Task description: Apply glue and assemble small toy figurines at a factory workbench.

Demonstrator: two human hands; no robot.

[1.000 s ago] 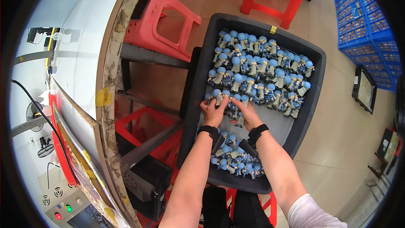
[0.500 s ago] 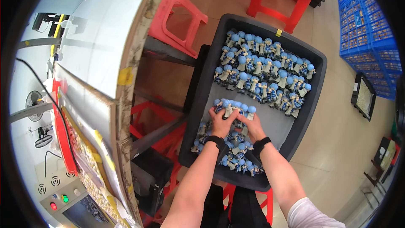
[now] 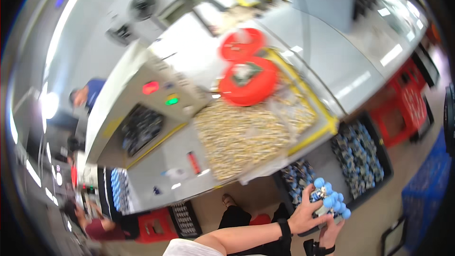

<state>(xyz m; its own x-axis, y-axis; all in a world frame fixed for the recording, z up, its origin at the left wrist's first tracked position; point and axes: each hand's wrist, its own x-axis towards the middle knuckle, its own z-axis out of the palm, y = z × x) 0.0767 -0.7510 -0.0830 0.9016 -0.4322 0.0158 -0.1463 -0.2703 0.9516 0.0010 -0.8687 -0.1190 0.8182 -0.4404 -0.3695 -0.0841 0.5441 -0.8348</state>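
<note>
Both my hands hold a bunch of small figurines [image 3: 332, 202] with round light-blue heads. My left hand [image 3: 304, 214] closes round the near left side of the bunch, thumb and fingers pressed to it. Below it my right hand [image 3: 330, 231] grips the underside, its fingers partly hidden. The bunch hangs over the near edge of a black tray [image 3: 319, 154]. Inside that tray, more blue-headed figurines [image 3: 359, 156] stand packed on the far right side, and another group [image 3: 297, 178] fills the left end. Motion blurs part of the picture.
A workbench carries a spread of small yellowish pieces [image 3: 244, 137], two red round containers [image 3: 251, 83] and a machine [image 3: 159, 97] with red and green lights. Blue-headed figurines [image 3: 120, 189] line its left end. Red stools [image 3: 403, 109], blue crates [image 3: 426, 199] and a person [image 3: 102, 223] surround it.
The view has swung left toward the workbench. My hands have lifted the bunch of figurines up from the tray and now hold it above the tray's near edge.
</note>
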